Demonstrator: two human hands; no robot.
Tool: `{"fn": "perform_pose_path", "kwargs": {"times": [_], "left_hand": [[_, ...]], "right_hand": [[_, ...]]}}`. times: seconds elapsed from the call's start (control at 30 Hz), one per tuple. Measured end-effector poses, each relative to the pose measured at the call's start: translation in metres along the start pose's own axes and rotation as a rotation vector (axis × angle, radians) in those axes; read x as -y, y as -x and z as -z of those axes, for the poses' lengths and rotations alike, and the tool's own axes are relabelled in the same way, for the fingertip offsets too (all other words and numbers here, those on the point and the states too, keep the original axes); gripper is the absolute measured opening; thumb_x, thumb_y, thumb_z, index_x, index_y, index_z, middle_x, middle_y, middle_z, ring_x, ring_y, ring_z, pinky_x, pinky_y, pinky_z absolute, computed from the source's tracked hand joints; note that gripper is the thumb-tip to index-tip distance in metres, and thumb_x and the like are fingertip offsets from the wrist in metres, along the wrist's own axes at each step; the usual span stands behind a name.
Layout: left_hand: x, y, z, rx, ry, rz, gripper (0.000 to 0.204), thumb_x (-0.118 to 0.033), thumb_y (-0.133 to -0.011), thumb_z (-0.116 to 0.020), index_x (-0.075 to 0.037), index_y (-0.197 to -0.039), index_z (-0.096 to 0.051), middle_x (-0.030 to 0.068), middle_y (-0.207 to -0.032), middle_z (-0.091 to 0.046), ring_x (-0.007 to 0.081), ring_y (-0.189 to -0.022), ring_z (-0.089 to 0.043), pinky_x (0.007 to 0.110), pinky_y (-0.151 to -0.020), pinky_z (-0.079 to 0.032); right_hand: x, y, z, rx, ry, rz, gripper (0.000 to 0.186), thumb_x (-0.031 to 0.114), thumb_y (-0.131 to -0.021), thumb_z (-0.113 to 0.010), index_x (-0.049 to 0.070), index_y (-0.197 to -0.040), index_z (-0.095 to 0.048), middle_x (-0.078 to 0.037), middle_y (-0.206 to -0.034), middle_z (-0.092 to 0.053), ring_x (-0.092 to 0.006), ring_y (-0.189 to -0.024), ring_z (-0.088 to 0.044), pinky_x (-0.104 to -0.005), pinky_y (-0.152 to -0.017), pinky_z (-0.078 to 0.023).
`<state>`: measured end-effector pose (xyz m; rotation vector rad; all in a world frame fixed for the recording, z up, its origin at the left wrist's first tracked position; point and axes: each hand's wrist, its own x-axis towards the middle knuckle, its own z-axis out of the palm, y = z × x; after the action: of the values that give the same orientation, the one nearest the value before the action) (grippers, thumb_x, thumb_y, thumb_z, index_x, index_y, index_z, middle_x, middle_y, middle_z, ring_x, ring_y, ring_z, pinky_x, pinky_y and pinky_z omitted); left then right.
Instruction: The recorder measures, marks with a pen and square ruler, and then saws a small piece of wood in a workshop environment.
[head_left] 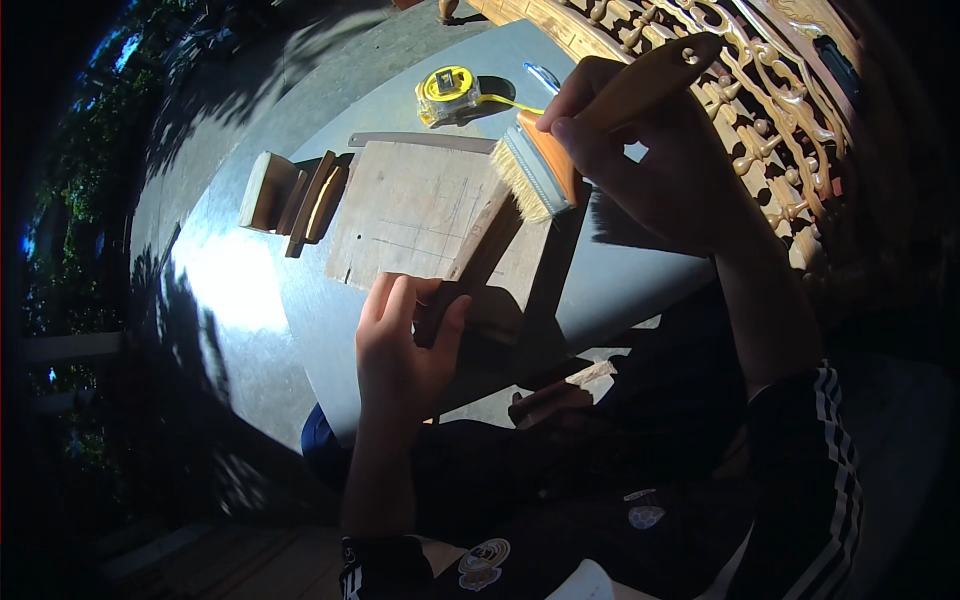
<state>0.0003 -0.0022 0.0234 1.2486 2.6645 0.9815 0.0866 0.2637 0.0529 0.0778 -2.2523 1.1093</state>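
The right hand [640, 150] grips the wooden handle of a wide paintbrush [590, 125], its pale bristles resting on the far end of a narrow wooden strip [480, 245], while the left hand [400, 350] clasps the near end of that strip with fingers and thumb. The strip lies tilted across a flat wooden board [405, 210], which sits on a grey metal table [250, 300]. Left of the board stand small wooden blocks [295, 195]; beyond it lie a yellow tape measure [447, 95] and a blue pen [543, 76], and to its right a carved wooden panel [760, 110].
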Motion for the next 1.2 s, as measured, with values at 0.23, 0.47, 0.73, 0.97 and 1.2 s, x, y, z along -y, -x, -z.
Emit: {"fn": "perform_pose_path", "kwargs": {"times": [0.23, 0.47, 0.73, 0.97, 1.2], "left_hand": [[0.007, -0.006, 0.012, 0.029, 0.028, 0.008, 0.024, -0.013, -0.083, -0.082, 0.000, -0.095, -0.067, 0.0116, -0.090, -0.065, 0.0244, -0.077, -0.064, 0.034, -0.070, -0.052], [0.042, -0.008, 0.068, 0.095, -0.105, 0.141, 0.027, 0.001, -0.076, -0.083, -0.002, -0.099, -0.070, 0.0093, -0.096, -0.067, 0.0210, -0.084, -0.069, 0.034, -0.076, -0.056], [0.031, -0.018, 0.032, -0.043, -0.061, -0.082, 0.027, -0.019, -0.085, -0.080, -0.005, -0.106, -0.070, 0.0119, -0.107, -0.069, 0.0289, -0.106, -0.066, 0.040, -0.093, -0.051], [0.030, -0.022, 0.020, -0.146, -0.095, -0.168, 0.027, -0.019, -0.089, -0.078, -0.004, -0.110, -0.070, 0.0125, -0.108, -0.070, 0.0285, -0.104, -0.069, 0.039, -0.090, -0.054], [0.014, -0.028, 0.008, -0.089, -0.029, -0.132, 0.026, -0.018, -0.090, -0.077, -0.005, -0.111, -0.070, 0.0128, -0.112, -0.069, 0.0280, -0.105, -0.069, 0.040, -0.088, -0.055]], "right_hand": [[-0.039, -0.010, 0.009, -0.261, 0.423, 0.201, 0.016, 0.016, -0.095, -0.068, 0.005, -0.106, -0.065, -0.009, -0.093, -0.073, -0.0181, -0.082, -0.074, -0.0290, -0.063, -0.059], [-0.036, -0.010, 0.011, -0.127, -0.103, -0.359, 0.031, 0.026, -0.096, -0.071, 0.003, -0.115, -0.064, -0.008, -0.090, -0.072, -0.0091, -0.075, -0.069, -0.0223, -0.054, -0.055], [-0.035, -0.011, 0.014, -0.193, -0.308, -0.472, 0.043, 0.037, -0.102, -0.052, 0.002, -0.127, -0.062, -0.015, -0.102, -0.075, -0.0177, -0.097, -0.075, -0.0274, -0.065, -0.061], [-0.056, -0.016, 0.011, -0.175, -0.445, -0.461, 0.032, 0.027, -0.106, -0.045, 0.006, -0.127, -0.054, -0.018, -0.118, -0.071, -0.0202, -0.116, -0.068, -0.0366, -0.087, -0.056], [-0.084, -0.012, 0.007, -0.132, -0.424, -0.494, 0.037, 0.032, -0.105, -0.049, 0.008, -0.133, -0.054, -0.011, -0.130, -0.069, -0.0125, -0.126, -0.056, -0.0354, -0.102, -0.038]]}}
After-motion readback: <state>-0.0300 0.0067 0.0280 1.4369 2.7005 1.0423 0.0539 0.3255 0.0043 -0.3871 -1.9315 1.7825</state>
